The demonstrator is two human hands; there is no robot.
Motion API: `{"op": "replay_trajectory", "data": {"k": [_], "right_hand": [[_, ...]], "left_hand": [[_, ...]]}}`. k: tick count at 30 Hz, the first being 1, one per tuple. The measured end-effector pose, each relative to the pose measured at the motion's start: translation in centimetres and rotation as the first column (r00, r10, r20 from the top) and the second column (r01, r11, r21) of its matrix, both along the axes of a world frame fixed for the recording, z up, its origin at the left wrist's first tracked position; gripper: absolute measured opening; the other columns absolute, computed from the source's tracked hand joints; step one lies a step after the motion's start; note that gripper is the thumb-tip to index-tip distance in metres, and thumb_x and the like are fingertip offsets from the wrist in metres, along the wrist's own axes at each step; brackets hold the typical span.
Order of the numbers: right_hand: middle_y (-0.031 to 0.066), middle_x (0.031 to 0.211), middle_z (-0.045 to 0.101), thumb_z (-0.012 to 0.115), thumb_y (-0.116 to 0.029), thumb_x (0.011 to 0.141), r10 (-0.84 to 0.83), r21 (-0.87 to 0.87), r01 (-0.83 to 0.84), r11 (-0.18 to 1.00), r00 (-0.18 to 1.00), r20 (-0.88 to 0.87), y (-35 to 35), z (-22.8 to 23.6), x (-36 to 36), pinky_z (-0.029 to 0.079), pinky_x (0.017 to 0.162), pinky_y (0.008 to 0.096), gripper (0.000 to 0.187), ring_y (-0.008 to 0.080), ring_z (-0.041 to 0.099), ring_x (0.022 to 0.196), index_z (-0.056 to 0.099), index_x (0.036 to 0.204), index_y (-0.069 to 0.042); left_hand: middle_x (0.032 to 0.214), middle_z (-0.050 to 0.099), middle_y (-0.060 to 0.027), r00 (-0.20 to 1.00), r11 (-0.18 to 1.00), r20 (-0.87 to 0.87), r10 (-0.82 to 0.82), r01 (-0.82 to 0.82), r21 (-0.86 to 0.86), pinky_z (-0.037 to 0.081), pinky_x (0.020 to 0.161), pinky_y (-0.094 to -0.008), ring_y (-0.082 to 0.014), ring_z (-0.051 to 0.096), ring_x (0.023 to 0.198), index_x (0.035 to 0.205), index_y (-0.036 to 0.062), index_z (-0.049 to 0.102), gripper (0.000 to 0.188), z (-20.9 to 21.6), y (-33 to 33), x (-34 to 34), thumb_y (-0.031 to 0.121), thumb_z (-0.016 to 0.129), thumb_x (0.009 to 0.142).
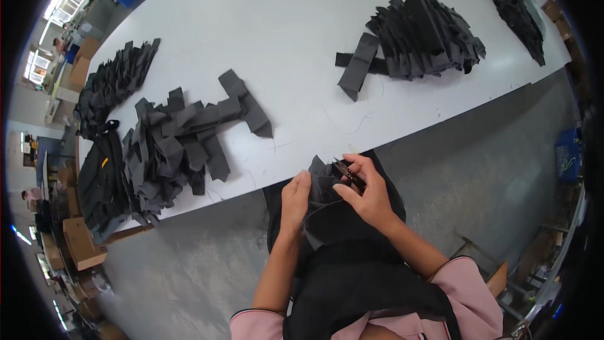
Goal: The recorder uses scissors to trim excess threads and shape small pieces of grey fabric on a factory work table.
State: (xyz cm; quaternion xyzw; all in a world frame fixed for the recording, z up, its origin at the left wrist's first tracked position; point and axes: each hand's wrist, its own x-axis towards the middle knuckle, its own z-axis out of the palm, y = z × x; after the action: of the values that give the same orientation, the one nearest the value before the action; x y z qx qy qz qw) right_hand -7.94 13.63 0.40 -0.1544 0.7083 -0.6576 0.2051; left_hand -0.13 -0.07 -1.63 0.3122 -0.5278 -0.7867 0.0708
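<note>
Over my lap, just off the table's front edge, my left hand (296, 200) grips a dark grey fabric piece (322, 184) between thumb and fingers. Close on its right, my right hand (368, 192) is closed around a pair of small dark thread snips (350, 175). The snips' tips point up and left at the fabric's edge; whether the blades touch it I cannot make out. Left of my hands, on the table, lies a loose heap of dark grey fabric pieces (170, 151). A fanned stack of similar pieces (425, 38) sits at the far right.
The white table (283, 44) bears stray threads near its front edge. A black garment or bag (100, 176) and another fabric pile (123, 79) lie at the left, and a dark bundle (516, 19) at the far right corner. Cardboard boxes (83, 242) and a blue basket (568, 156) stand beyond.
</note>
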Motion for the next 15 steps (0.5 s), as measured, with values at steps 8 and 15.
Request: {"op": "replay_trajectory", "data": {"k": [8, 15], "right_hand": [[0.0067, 0.087, 0.056, 0.066, -0.004, 0.074, 0.319, 0.355, -0.143, 0.924, 0.801, -0.507, 1.3, 3.0, -1.2, 0.046, 0.057, 0.0304, 0.03, 0.0214, 0.056, 0.063, 0.06, 0.104, -0.008], [0.0056, 0.085, 0.054, 0.069, -0.004, 0.072, 0.444, 0.408, -0.22, 0.886, 0.656, -0.611, 1.1, 3.9, -1.5, 0.046, 0.056, 0.0315, 0.032, 0.022, 0.058, 0.064, 0.06, 0.103, -0.006]], "left_hand": [[0.077, 0.055, 0.0052, 0.998, 0.998, 0.059, 0.031, -0.035, 0.058, 0.038, 0.061, -0.0187, -0.0016, 0.044, 0.069, 0.086, 0.0018, 0.061, 0.037, 0.8, -0.1, 1.2, 0.032, 0.045, 0.099], [0.075, 0.053, 0.0069, 0.994, 0.997, 0.109, 0.004, -0.012, 0.076, 0.036, 0.06, -0.018, -0.0008, 0.042, 0.068, 0.085, 0.0028, 0.061, 0.037, 2.0, 0.3, 0.8, 0.032, 0.045, 0.099]]}}
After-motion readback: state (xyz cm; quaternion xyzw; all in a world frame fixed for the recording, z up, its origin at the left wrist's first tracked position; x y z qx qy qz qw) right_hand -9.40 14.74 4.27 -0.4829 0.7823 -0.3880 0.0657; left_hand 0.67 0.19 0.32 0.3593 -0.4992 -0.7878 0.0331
